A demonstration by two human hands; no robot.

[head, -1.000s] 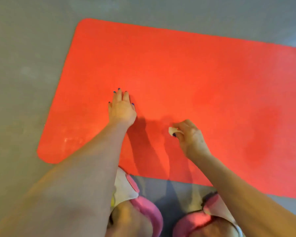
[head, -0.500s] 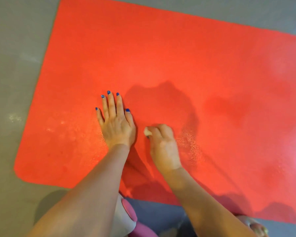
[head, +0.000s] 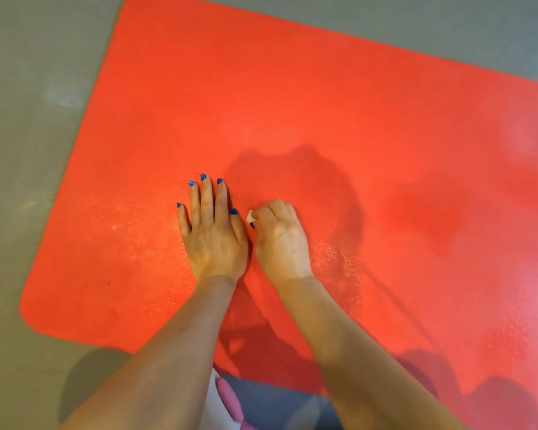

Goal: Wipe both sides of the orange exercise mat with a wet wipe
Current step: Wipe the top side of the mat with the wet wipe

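The orange exercise mat (head: 323, 103) lies flat on the grey floor and fills most of the view, its rounded near-left corner at the lower left. My left hand (head: 213, 231) rests flat on the mat with its fingers straight and together. Right beside it, my right hand (head: 281, 240) is curled round a small wadded wet wipe (head: 249, 216). Only a white tip of the wipe shows past the fingers, down on the mat. The two hands nearly touch.
Grey floor (head: 28, 150) surrounds the mat on the left and along the top. At the bottom edge a bit of white and pink clothing (head: 227, 401) shows between my forearms. Shadows of my head and arms fall across the mat.
My right hand with the wipe has slid left across the mat until it is next to my left hand. The camera has come closer and lower over the mat.
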